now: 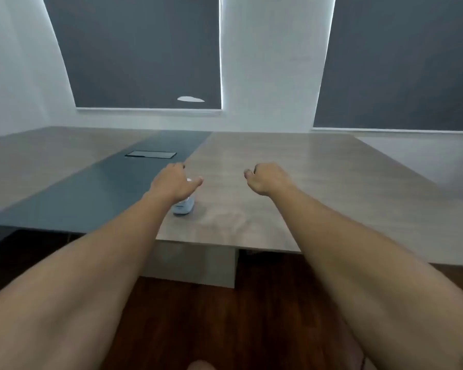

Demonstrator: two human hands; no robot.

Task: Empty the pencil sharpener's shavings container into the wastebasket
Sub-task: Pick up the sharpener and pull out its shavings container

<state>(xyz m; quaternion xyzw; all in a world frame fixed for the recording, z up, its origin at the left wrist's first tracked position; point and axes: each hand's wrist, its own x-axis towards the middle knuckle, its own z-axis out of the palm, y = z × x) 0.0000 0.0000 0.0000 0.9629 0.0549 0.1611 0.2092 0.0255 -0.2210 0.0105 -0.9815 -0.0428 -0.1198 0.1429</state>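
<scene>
A: Sharpener position?
B: Pale blue pencil sharpener (pixel 183 206) stands on the wood-grain table (pixel 292 182), near the table's front edge, just right of the table's dark centre strip (pixel 96 188).
A: Left hand?
B: Left hand (pixel 174 182) is over the sharpener, covering its top; thumb points right, fingers bent downward. Possibly touching it, but blur and the hand itself hide the contact, so grip can't be told.
A: Right?
B: Right hand (pixel 265 178) is above the table, well right of the sharpener, fingers curled into a loose fist, nothing held.
A: Anything else?
B: Black hatch (pixel 150 154) in the strip, behind the sharpener. Dark wood floor (pixel 211 321) below the table edge.
</scene>
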